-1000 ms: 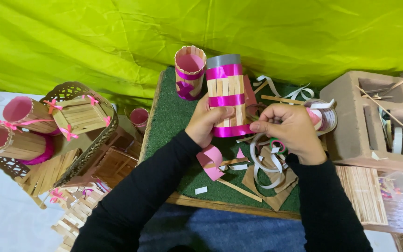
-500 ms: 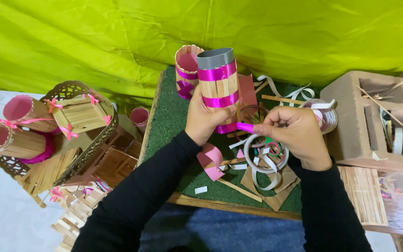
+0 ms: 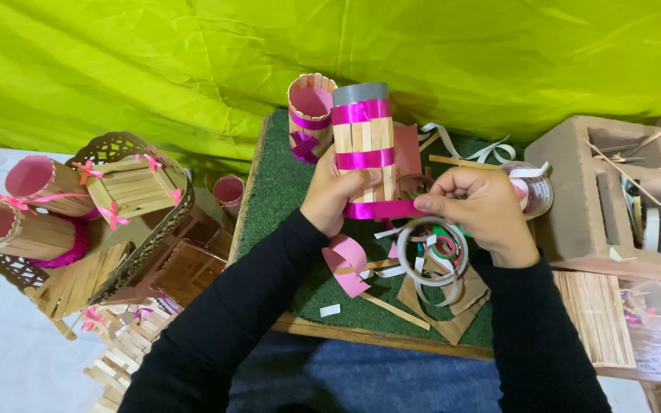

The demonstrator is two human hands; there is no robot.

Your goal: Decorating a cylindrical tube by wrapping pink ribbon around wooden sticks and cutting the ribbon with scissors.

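Head view, near to far. At 6 o'clock, my two black sleeves [image 3: 216, 336] rise from the lower edge over the tabletop's wooden front rim [image 3: 361, 335]. Just beyond them, on the green turf mat [image 3: 273, 199], lie a curled pink paper strip [image 3: 346, 264], a loose white tape ring [image 3: 431, 256] and brown card pieces [image 3: 445, 310]. At centre, my left hand [image 3: 334, 191] is closed around the lower left side of the stick cylinder [image 3: 363, 145], which stands upright with a grey rim and magenta bands. My right hand [image 3: 480, 206], at 3 o'clock of it, pinches the magenta ribbon [image 3: 380, 209] against the cylinder's base, fingers curled shut. At 12 o'clock, just behind, stands a pink-lined stick cup [image 3: 309, 115]. At 9 o'clock sits a basket of finished cups [image 3: 128, 191]; at 3 o'clock, a brown box [image 3: 598, 199].
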